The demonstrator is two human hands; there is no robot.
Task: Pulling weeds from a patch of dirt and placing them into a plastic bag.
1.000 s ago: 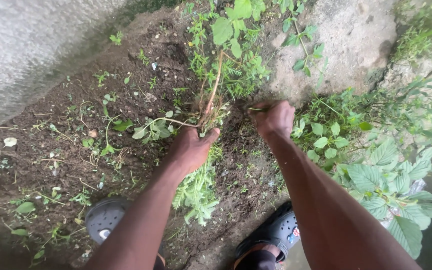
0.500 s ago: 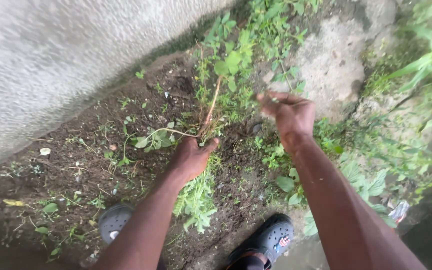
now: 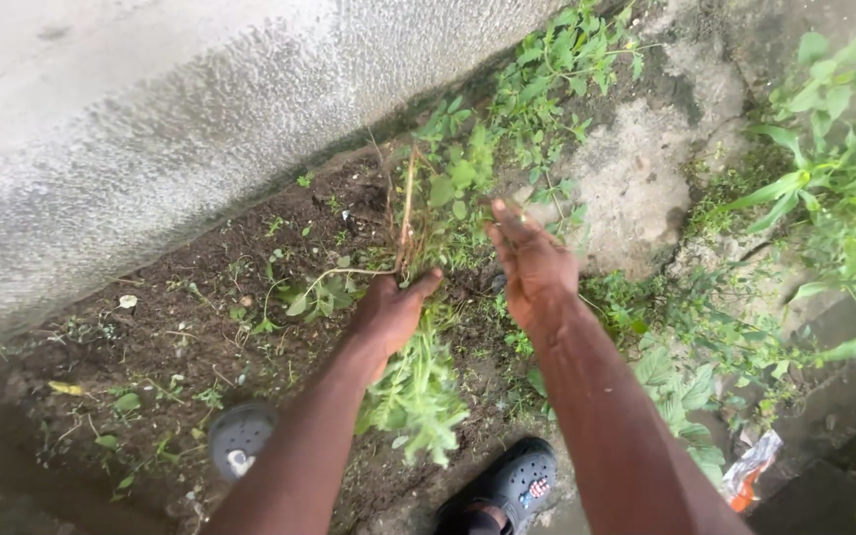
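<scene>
Since the earlier frame the right hand [image 3: 532,267] has been opened and lifted, its fingers now spread and empty where they were closed before, while the bunch of uprooted green weeds with pale bare roots [image 3: 416,372] is still gripped by the left hand [image 3: 390,309]. Nearest to the viewer, two dark perforated rubber clogs are seen, one [image 3: 240,436] below and left of the bunch and one [image 3: 514,482] below and right of it, with a crumpled orange and white wrapper [image 3: 751,466] well to the right. The bunch is held in a closed fist, leaves hanging down below the hand and roots [image 3: 407,213] standing up above it. The right hand is held just right of the bunch, apart from it, palm turned towards it. Dark bare soil [image 3: 200,297] is spread to the left of the bunch, and leafy green plants [image 3: 834,168] are seen far to its right. Beyond the bunch, more rooted weeds [image 3: 547,89] and a rough grey concrete wall [image 3: 151,129] are seen.
</scene>
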